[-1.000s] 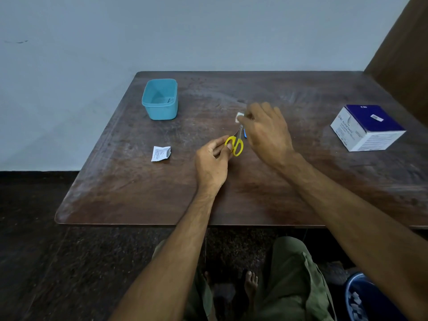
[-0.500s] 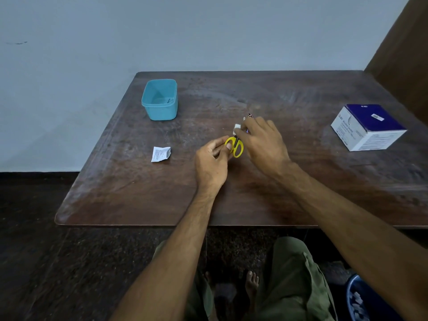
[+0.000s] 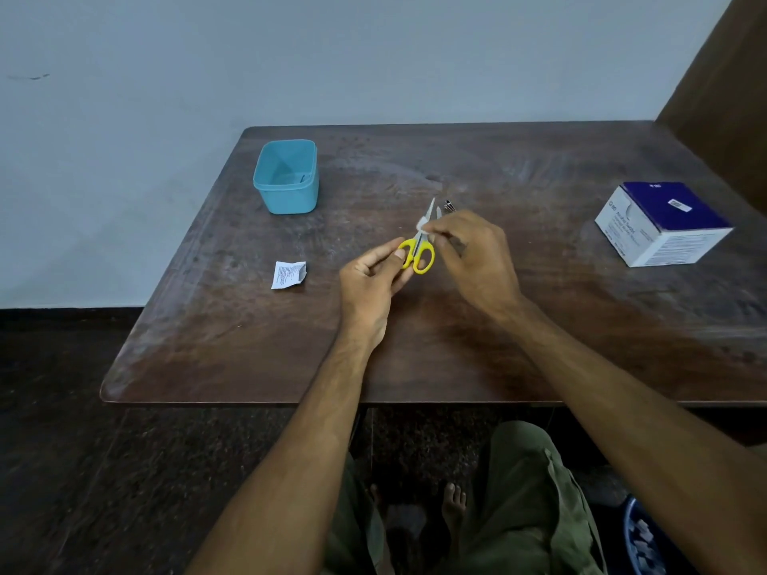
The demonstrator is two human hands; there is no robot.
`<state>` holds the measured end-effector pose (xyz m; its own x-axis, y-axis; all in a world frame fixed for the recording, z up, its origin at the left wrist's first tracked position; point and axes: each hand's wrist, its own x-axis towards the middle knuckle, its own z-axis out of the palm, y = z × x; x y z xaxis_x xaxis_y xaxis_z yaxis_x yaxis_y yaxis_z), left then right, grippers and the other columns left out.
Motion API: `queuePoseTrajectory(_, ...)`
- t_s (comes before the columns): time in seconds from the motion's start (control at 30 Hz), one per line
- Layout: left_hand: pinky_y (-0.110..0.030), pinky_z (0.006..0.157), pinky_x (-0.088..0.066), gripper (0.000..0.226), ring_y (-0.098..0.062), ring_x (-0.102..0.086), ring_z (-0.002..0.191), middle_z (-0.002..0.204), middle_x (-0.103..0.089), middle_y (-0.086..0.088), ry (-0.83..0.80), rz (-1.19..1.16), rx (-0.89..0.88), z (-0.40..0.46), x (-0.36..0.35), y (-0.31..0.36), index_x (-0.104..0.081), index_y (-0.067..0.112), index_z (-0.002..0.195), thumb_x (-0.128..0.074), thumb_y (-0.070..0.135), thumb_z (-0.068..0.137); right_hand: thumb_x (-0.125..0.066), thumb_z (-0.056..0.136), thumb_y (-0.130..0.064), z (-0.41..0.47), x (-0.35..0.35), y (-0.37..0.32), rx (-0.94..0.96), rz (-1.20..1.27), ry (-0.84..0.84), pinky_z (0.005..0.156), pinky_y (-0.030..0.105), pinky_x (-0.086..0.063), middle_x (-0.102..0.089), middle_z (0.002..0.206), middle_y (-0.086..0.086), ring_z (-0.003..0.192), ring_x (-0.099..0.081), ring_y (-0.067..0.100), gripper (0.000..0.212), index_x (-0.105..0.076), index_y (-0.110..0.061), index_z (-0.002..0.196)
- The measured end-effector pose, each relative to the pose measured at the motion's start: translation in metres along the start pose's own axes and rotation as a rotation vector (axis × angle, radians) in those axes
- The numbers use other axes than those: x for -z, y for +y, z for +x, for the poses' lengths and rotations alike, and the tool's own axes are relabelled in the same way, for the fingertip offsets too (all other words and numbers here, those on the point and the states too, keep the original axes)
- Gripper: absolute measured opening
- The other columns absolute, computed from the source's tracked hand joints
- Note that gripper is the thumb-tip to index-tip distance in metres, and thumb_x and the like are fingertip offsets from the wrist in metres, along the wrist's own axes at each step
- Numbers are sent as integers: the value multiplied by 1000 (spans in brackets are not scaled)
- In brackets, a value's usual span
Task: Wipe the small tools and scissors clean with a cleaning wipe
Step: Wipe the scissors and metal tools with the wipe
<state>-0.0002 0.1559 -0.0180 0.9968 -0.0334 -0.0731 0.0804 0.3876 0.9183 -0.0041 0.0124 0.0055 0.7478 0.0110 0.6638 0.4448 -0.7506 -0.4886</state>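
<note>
The yellow-handled scissors [image 3: 420,247] are held above the middle of the dark wooden table [image 3: 539,346], blades pointing away toward the wall. The handle loops are gripped by the left hand [image 3: 367,290], thumb and fingers curled around the near loop. A small white cleaning wipe [image 3: 422,223] is pinched against the blades by the curled fingers of the right hand [image 3: 473,259], just above the handles.

Bare tabletop is seen on every side of the scissors; the near edge of the table lies well below them, and the far edge meets a pale wall. Left of the scissors and further back, a teal plastic tub [image 3: 286,176] stands apart from them. Nearer on the same side, a torn white sachet [image 3: 288,275] lies flat. Far to the right of the scissors, a blue-and-white box [image 3: 662,224] sits near the table's right side.

The table surface is worn and streaked. A dark floor is seen below it.

A small dark tool [image 3: 449,207] shows just beyond the right hand's fingers, mostly hidden; its kind cannot be told. A thin item inside the tub is too small to identify.
</note>
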Motion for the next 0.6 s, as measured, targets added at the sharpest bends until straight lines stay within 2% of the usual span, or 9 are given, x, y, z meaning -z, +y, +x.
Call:
queuePoseTrajectory(0.13, -14, 66, -54, 24, -4, -70, 75, 79, -75, 6, -11, 6, 8, 1, 0, 1, -64, -3, 116, -58, -1, 93, -63, 85, -3, 5, 6, -3, 18, -11, 20, 78, 30, -52, -73, 95, 2, 86, -66, 17, 17, -74, -8, 97)
queuePoseTrajectory(0.27, -15, 66, -53, 24, -4, -70, 76, 82, -74, 4, -5, 19, 12, 0, 0, 2, -64, -3, 116, -57, 0, 93, -60, 86, -5, 24, 5, 2, -33, -85, 67, 75, 35, -52, -73, 94, 5, 84, -66, 19, 20, -74, -9, 99)
queuePoseTrajectory(0.5, -15, 67, -55, 24, -5, -70, 76, 84, -73, 0, 20, -3, 9, 1, 0, 2, -64, -5, 115, -57, -2, 92, -64, 85, -2, 0, 6, -4, -24, 37, -61, 77, 31, -54, -73, 93, 0, 84, -66, 13, 17, -74, -9, 97)
queuePoseTrajectory(0.6, -15, 67, -55, 23, -6, -70, 75, 81, -74, 2, 6, 20, 9, 0, -1, 1, -64, -4, 115, -57, -1, 93, -63, 84, -3, 8, 10, 0, -45, 15, -47, 76, 34, -54, -74, 91, 2, 83, -67, 17, 19, -75, -10, 97)
